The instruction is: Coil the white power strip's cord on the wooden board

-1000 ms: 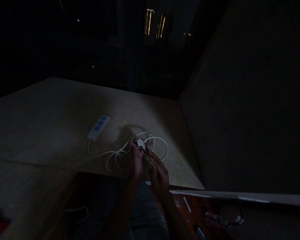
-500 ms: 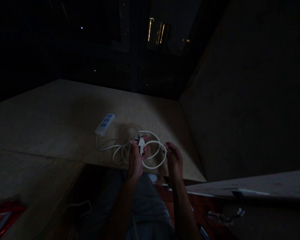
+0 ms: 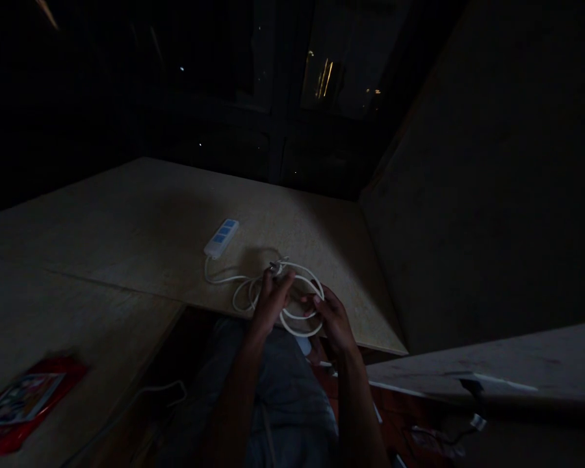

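Note:
A white power cord (image 3: 302, 333) hangs in loops between my hands, above the front edge of the ledge. My left hand (image 3: 272, 300) is closed around the cord's plug end; the plug (image 3: 275, 267) pokes out past the fingers, partly hidden and dim. On the other side of the loops, my right hand (image 3: 334, 317) pinches the cord between thumb and fingers. The cord runs left to a white power strip (image 3: 221, 238) with blue socket faces, which lies on the ledge.
The pale ledge (image 3: 141, 221) meets a dark window behind and a wall (image 3: 433, 227) at right. A red packet (image 3: 32, 403) lies at lower left, near another thin cable (image 3: 166, 388). A dark cable with a pale tag (image 3: 478, 422) is at lower right.
My right hand has moved in to the loops and closed on the cord. My left fingers have wrapped further over the plug end. The view has shifted, bringing more of the red packet in.

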`<state>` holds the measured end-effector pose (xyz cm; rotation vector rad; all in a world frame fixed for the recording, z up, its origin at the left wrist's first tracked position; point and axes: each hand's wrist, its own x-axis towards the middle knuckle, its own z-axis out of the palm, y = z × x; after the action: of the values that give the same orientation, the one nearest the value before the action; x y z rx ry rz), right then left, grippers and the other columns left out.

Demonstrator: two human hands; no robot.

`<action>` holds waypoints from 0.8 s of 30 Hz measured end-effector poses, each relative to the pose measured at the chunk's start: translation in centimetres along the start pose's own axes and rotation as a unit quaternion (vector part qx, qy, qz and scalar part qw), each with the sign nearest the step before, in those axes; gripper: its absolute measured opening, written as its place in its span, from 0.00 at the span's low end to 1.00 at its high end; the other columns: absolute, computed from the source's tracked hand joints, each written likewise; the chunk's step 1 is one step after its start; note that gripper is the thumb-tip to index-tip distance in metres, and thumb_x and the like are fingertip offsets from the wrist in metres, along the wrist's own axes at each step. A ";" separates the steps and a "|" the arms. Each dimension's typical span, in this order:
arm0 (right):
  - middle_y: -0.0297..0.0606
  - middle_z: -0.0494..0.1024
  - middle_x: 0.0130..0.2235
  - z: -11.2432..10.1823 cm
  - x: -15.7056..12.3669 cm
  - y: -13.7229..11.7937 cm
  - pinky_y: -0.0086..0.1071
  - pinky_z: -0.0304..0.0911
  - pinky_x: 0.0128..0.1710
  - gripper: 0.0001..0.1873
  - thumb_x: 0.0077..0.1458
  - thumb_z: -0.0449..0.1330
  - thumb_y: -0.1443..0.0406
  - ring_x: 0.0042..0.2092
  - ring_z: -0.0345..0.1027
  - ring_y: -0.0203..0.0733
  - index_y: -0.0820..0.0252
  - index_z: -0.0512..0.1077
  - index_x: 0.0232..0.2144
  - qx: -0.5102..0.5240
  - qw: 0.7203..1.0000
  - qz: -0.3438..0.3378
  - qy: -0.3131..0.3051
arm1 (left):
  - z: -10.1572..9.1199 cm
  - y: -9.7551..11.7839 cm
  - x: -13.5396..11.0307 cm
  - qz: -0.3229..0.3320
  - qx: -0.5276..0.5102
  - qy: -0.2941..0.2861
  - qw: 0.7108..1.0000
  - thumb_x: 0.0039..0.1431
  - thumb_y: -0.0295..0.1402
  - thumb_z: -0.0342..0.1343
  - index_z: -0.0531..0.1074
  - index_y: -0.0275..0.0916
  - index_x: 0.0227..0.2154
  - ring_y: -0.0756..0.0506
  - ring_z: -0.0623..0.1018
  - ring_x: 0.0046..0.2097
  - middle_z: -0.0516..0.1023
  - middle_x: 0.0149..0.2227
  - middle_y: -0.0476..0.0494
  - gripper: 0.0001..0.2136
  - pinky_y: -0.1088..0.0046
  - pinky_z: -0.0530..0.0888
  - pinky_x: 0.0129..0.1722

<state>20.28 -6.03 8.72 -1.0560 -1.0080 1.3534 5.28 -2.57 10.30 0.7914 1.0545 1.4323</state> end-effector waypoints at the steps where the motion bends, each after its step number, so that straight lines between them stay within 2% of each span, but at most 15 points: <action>1: 0.38 0.82 0.37 0.1 -0.1 0.1 0.33 0.67 0.32 0.29 0.51 0.66 0.50 0.26 0.70 0.37 0.58 0.72 0.51 -0.009 1.000 0.000 0.011 | -0.2 -0.2 0.0 0.014 0.014 -0.011 1.000 0.43 0.46 0.69 0.70 0.40 0.39 0.55 0.65 0.22 0.70 0.26 0.54 0.23 0.80 0.62 0.21; 3: 0.38 0.82 0.35 0.1 -0.2 0.3 0.33 0.67 0.32 0.27 0.52 0.65 0.49 0.27 0.71 0.38 0.59 0.73 0.48 -0.016 1.000 -0.001 0.023 | -0.4 -0.4 -0.2 0.031 0.033 -0.037 0.998 0.43 0.41 0.69 0.70 0.41 0.42 0.55 0.67 0.24 0.71 0.28 0.54 0.23 0.80 0.65 0.23; 5: 0.37 0.81 0.33 0.0 -0.4 0.4 0.32 0.66 0.33 0.24 0.52 0.65 0.49 0.27 0.72 0.38 0.60 0.74 0.44 -0.011 0.999 0.002 0.032 | -0.5 -0.2 -0.4 0.045 0.037 -0.047 0.997 0.45 0.41 0.68 0.71 0.40 0.43 0.54 0.68 0.24 0.72 0.29 0.52 0.23 0.80 0.66 0.23; 10: 0.29 0.73 0.19 0.1 -1.0 1.2 0.31 0.65 0.30 0.19 0.52 0.65 0.49 0.25 0.71 0.40 0.59 0.75 0.35 0.032 0.997 0.027 0.061 | -0.5 0.5 -0.7 0.084 0.057 -0.013 0.995 0.46 0.41 0.68 0.72 0.39 0.45 0.53 0.72 0.23 0.75 0.31 0.49 0.24 0.78 0.70 0.22; 13: 0.30 0.71 0.17 0.1 -1.3 1.6 0.32 0.65 0.31 0.20 0.52 0.65 0.48 0.26 0.72 0.41 0.60 0.74 0.27 0.050 0.997 0.032 0.040 | -0.7 0.5 -0.7 0.081 0.078 -0.001 0.994 0.45 0.40 0.69 0.72 0.39 0.42 0.50 0.76 0.24 0.78 0.31 0.48 0.22 0.76 0.73 0.23; 17: 0.35 0.74 0.17 -0.7 -1.6 1.2 0.34 0.67 0.30 0.23 0.50 0.65 0.47 0.27 0.75 0.45 0.61 0.74 0.21 0.042 0.996 0.076 -0.021 | -1.3 0.1 -0.4 0.081 0.110 -0.017 0.990 0.45 0.39 0.69 0.72 0.40 0.33 0.46 0.79 0.26 0.79 0.27 0.48 0.15 0.73 0.76 0.26; 20: 0.36 0.76 0.19 -1.2 -1.5 0.4 0.35 0.68 0.30 0.22 0.50 0.66 0.47 0.28 0.76 0.46 0.62 0.77 0.27 0.019 0.993 0.096 -0.065 | -1.5 -0.2 -0.5 0.063 0.128 -0.059 0.988 0.46 0.37 0.69 0.74 0.41 0.31 0.46 0.78 0.24 0.80 0.26 0.48 0.12 0.71 0.77 0.27; 22: 0.36 0.79 0.24 -1.3 -1.2 -0.3 0.35 0.69 0.29 0.24 0.50 0.66 0.48 0.27 0.75 0.44 0.60 0.77 0.40 0.009 0.994 0.086 -0.069 | -1.4 -0.4 -0.7 0.039 0.130 -0.096 0.986 0.45 0.36 0.69 0.76 0.41 0.30 0.47 0.76 0.22 0.80 0.27 0.47 0.10 0.72 0.76 0.25; 24: 0.36 0.81 0.32 -1.3 -0.7 -0.9 0.35 0.70 0.30 0.30 0.49 0.67 0.50 0.27 0.75 0.42 0.55 0.72 0.51 0.006 0.996 0.065 -0.057 | -1.2 -0.5 -1.0 0.019 0.128 -0.124 0.984 0.44 0.35 0.69 0.77 0.41 0.30 0.47 0.75 0.22 0.80 0.27 0.46 0.10 0.73 0.73 0.22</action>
<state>21.77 -6.70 9.32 -1.0591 -1.0271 1.5389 4.46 -3.80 9.51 1.1500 1.0458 1.2058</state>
